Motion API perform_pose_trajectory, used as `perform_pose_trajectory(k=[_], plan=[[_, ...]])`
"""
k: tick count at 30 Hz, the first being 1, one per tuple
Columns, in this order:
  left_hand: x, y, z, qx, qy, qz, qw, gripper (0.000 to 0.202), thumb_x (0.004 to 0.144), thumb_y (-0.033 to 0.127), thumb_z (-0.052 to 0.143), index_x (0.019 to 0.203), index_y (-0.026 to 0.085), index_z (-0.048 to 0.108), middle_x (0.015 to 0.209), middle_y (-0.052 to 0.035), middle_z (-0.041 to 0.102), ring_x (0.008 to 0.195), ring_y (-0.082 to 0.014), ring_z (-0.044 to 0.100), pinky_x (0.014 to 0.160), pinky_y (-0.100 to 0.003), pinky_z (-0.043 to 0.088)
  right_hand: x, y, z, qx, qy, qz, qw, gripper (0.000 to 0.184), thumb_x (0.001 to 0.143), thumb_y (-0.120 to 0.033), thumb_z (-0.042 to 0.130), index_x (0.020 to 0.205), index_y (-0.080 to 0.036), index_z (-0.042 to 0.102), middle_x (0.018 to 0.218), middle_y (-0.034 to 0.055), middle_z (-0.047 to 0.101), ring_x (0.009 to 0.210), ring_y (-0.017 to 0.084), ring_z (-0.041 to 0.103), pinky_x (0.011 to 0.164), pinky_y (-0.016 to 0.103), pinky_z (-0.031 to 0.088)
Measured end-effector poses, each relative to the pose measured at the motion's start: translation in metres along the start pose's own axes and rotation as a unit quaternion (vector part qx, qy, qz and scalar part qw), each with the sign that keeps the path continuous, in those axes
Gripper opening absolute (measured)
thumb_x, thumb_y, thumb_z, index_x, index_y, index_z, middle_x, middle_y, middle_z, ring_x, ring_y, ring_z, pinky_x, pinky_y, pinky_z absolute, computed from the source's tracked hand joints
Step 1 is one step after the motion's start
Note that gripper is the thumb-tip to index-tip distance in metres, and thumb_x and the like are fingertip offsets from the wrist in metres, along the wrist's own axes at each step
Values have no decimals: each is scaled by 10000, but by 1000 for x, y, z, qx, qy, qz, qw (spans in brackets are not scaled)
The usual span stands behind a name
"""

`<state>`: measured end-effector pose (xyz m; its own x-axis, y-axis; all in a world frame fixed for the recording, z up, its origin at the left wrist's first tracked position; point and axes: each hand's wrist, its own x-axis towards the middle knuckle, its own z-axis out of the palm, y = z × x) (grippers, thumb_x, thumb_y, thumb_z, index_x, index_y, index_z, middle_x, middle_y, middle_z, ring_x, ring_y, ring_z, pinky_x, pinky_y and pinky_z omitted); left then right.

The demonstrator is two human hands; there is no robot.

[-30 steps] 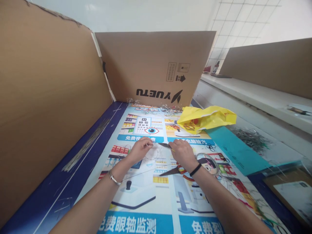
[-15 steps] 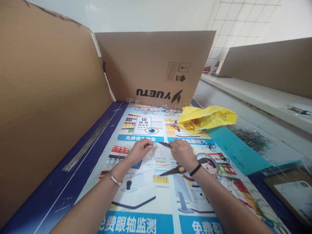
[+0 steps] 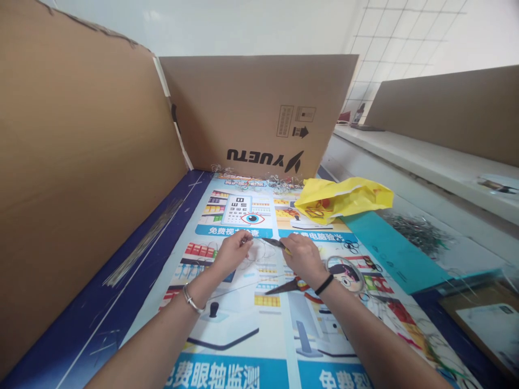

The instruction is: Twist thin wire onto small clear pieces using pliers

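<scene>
My left hand (image 3: 235,251) is closed in a pinch on a thin wire (image 3: 256,238), whose loops hang faintly below the fingers. Wrapped round a pair of pliers (image 3: 272,242) with dark pointed jaws and a bit of yellow handle is my right hand (image 3: 303,258). The jaws point left, at the wire close to my left fingertips; whether they grip it is too small to tell. Under my right wrist lie scissors (image 3: 286,286) with dark blades and orange-red handles, partly hidden by the hand.
A printed poster (image 3: 239,373) covers the table. Cardboard panels (image 3: 251,108) stand at the back and left. Straight wires (image 3: 141,243) lie at left. On the right are a yellow bag (image 3: 352,197), a teal sheet (image 3: 393,248), a wire pile (image 3: 419,232) and black rings (image 3: 349,246).
The pliers' jaws have shifted slightly left, nearer my left fingertips. My left hand has turned a little, and both hands keep their holds.
</scene>
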<state>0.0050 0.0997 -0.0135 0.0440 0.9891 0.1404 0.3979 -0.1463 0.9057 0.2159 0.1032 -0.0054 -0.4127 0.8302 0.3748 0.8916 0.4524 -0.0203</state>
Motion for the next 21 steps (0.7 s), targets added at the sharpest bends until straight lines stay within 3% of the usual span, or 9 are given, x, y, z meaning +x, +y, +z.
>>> perform_pose_trajectory(k=[15, 21], plan=[[-3, 3, 5, -9, 6, -27, 1000, 84, 758, 288, 501, 788, 209, 508, 586, 68, 528, 444, -93, 544, 523, -222, 412, 0, -4, 1, 10, -22, -5, 1000, 196, 758, -150, 493, 881, -210, 634, 808, 41, 600, 782, 167, 513, 729, 258, 328], [-2, 9, 4, -41, 39, -5, 998, 124, 734, 299, 545, 700, 180, 535, 673, 9, 579, 615, -119, 557, 552, -222, 426, 1, -2, 4, 41, -14, 7, 999, 205, 770, -151, 483, 893, -215, 633, 824, 34, 607, 810, 158, 530, 739, 244, 349]])
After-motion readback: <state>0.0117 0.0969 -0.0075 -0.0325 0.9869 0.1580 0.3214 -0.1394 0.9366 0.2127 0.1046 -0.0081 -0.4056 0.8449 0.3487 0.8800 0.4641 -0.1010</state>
